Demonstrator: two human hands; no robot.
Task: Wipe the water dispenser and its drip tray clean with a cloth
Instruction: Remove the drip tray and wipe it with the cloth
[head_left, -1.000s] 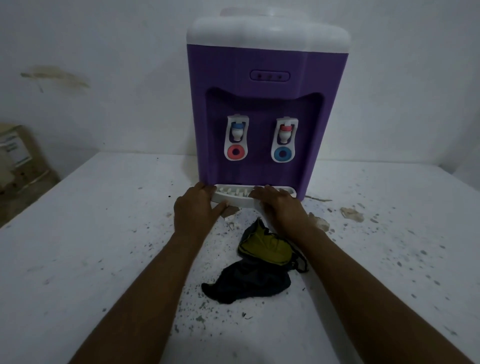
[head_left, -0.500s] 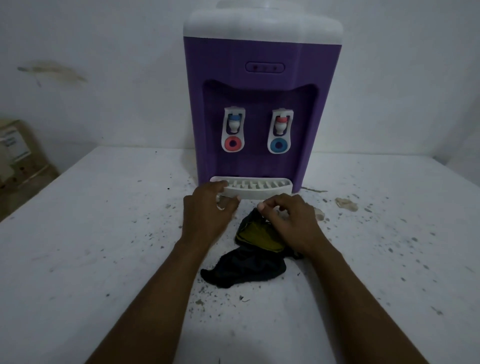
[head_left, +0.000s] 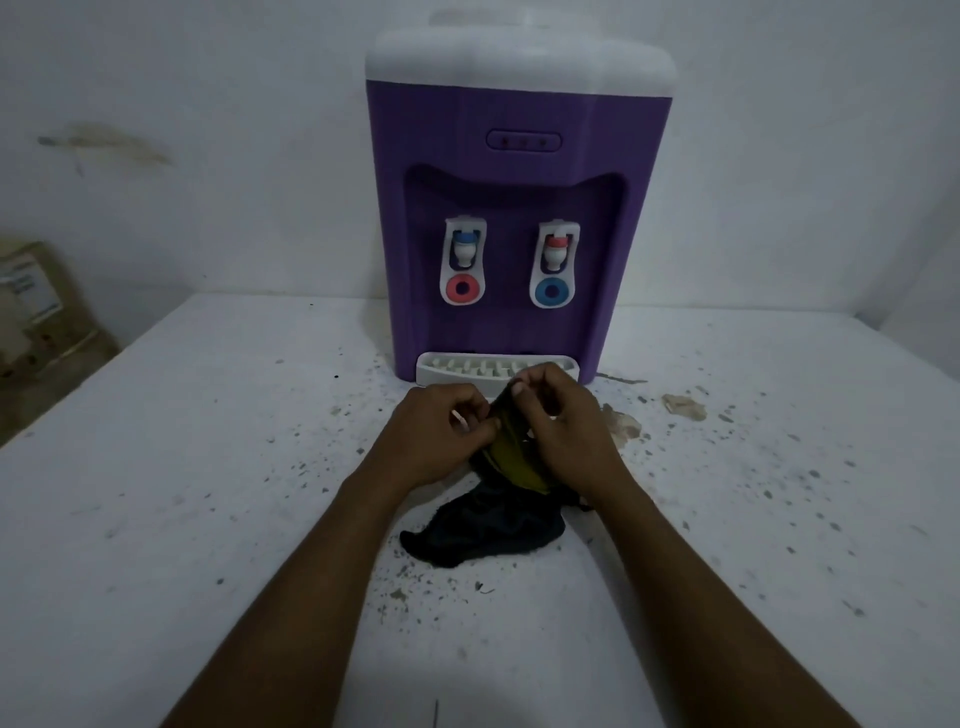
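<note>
A purple water dispenser (head_left: 519, 208) with a white top stands at the back of the white table (head_left: 182, 467). Two taps sit in its recess. Its white slotted drip tray (head_left: 457, 368) sticks out at the base. A dark cloth (head_left: 483, 535) with a yellow-green inner side lies just in front of the tray. My left hand (head_left: 436, 441) pinches the cloth's upper edge. My right hand (head_left: 566, 431) grips the same edge beside it and lifts it slightly; the lower part of the cloth stays on the table.
Dark specks and grit are scattered over the table around the cloth. Brownish scraps (head_left: 683, 406) lie right of the dispenser. A cardboard box (head_left: 36, 312) stands beyond the table's left edge. A white wall rises close behind the dispenser.
Both hands left the drip tray, drew back to the cloth and took hold of its upper edge, raising it a little.
</note>
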